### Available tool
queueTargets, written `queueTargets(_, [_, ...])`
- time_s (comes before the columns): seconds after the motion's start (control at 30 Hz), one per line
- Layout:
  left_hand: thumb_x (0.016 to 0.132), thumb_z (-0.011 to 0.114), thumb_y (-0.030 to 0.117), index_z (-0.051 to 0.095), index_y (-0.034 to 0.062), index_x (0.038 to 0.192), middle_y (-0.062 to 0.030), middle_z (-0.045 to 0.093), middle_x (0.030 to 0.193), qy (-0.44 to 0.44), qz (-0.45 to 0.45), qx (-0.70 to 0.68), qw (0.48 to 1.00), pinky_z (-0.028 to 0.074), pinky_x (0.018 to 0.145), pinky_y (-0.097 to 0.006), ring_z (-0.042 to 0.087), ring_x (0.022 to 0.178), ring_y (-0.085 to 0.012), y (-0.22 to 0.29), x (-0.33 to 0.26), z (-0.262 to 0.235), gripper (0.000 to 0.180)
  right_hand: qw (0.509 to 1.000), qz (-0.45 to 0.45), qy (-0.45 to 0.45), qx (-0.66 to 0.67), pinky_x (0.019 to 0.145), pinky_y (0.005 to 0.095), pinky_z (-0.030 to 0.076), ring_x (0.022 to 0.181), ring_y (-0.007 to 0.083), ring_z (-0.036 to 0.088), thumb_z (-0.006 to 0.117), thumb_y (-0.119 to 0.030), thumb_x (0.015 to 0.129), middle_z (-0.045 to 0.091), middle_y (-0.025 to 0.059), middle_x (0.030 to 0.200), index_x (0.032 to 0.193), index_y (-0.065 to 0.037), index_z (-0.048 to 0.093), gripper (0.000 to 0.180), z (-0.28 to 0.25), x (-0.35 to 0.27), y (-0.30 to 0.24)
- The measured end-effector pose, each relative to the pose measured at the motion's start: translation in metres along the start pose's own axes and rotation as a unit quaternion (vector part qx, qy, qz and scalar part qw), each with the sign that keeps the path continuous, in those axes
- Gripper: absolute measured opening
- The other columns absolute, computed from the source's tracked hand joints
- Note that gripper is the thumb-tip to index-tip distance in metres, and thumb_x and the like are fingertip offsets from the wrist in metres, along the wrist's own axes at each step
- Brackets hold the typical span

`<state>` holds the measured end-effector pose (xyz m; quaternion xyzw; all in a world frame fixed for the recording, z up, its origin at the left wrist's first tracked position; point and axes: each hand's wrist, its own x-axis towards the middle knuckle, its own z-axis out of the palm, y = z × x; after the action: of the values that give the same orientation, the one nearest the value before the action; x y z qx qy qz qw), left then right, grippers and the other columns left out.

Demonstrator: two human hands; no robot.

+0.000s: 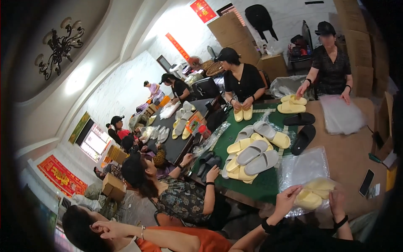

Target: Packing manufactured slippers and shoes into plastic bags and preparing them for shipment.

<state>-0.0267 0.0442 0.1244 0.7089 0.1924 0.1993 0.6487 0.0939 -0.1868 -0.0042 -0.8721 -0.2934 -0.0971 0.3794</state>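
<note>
At the lower right, a pair of pale yellow slippers [309, 199] is inside or behind clear plastic, held up between my hands over the table's near edge. My left hand [288, 199] grips the left side of this plastic bag with the fingers closed. On the other side, my right hand [337, 202] is closed around the bag's right edge; its fingertips are partly hidden. Black bands are on both my wrists. Just beyond my hands lies a stack of flat clear plastic bags [304, 164]. Left of that stack is a heap of grey and yellow slippers [257, 157].
Black slippers [303, 139] lie past the bags. A phone [366, 182] rests on the brown table [336, 155] to my right. Across the green mat [262, 191], two people handle yellow slippers. A person in a floral shirt [184, 195] sits to my left, beside one in orange [184, 239].
</note>
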Motion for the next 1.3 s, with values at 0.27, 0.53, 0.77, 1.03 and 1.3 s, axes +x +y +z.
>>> queueTargets(0.27, [0.084, 0.057, 0.011, 0.059, -0.002, 0.103, -0.0051, 0.064, 0.091, 0.017, -0.027, -0.054, 0.998, 0.045, 0.075, -0.02, 0.056, 0.081, -0.0067, 0.024, -0.004, -0.027, 0.022, 0.938, -0.114, 0.227, -0.236, 0.072, 0.039, 0.045, 0.086, 0.0258, 0.055, 0.058, -0.008, 0.077, 0.055, 0.0152, 0.098, 0.113, -0.004, 0.046, 0.038, -0.061, 0.068, -0.08])
queueTargets(0.53, [0.085, 0.054, 0.006, 0.058, -0.0028, 0.103, -0.0057, 0.064, 0.093, 0.025, -0.012, 0.064, 0.998, 0.045, 0.076, -0.02, 0.057, 0.082, -0.0063, 0.039, -0.031, -0.069, 0.021, 0.863, 0.232, -0.256, 0.369, 0.038, 0.0203, 0.04, 0.046, 0.0102, 0.052, 0.049, -0.006, 0.083, 0.054, 0.0058, 0.058, 0.083, 0.001, 0.056, 0.01, -0.047, 0.077, -0.072])
queueTargets(0.77, [0.085, 0.054, 0.004, 0.058, -0.0048, 0.102, -0.0082, 0.064, 0.093, 0.024, -0.007, 0.044, 0.999, 0.045, 0.074, -0.02, 0.056, 0.085, -0.0078, 0.04, -0.049, -0.087, 0.021, 0.976, 0.041, -0.173, 0.124, 0.052, 0.0331, 0.045, 0.055, 0.0217, 0.058, 0.057, -0.013, 0.078, 0.059, 0.0136, 0.066, 0.094, -0.003, 0.061, 0.019, -0.039, 0.077, -0.102])
queueTargets(1.03, [0.077, 0.059, 0.005, 0.064, 0.0013, 0.087, -0.0114, 0.065, 0.08, 0.089, 0.134, 0.35, 0.923, 0.048, 0.065, -0.027, 0.063, 0.072, -0.0177, 0.065, -0.029, -0.09, 0.011, 0.921, 0.184, -0.23, 0.255, 0.053, 0.0286, 0.047, 0.055, 0.0156, 0.058, 0.049, -0.012, 0.084, 0.059, 0.0109, 0.063, 0.089, 0.0, 0.062, 0.019, -0.062, 0.077, -0.112])
queueTargets(1.3, [0.078, 0.053, 0.008, 0.063, -0.0003, 0.086, -0.0169, 0.062, 0.073, -0.127, 0.031, 0.304, 0.944, 0.045, 0.053, -0.032, 0.06, 0.058, -0.0282, 0.041, 0.041, -0.038, 0.015, 0.904, 0.205, -0.151, 0.343, 0.045, 0.0256, 0.049, 0.051, 0.0119, 0.059, 0.041, -0.004, 0.082, 0.06, 0.0083, 0.062, 0.095, 0.0, 0.06, 0.023, -0.107, 0.106, -0.057])
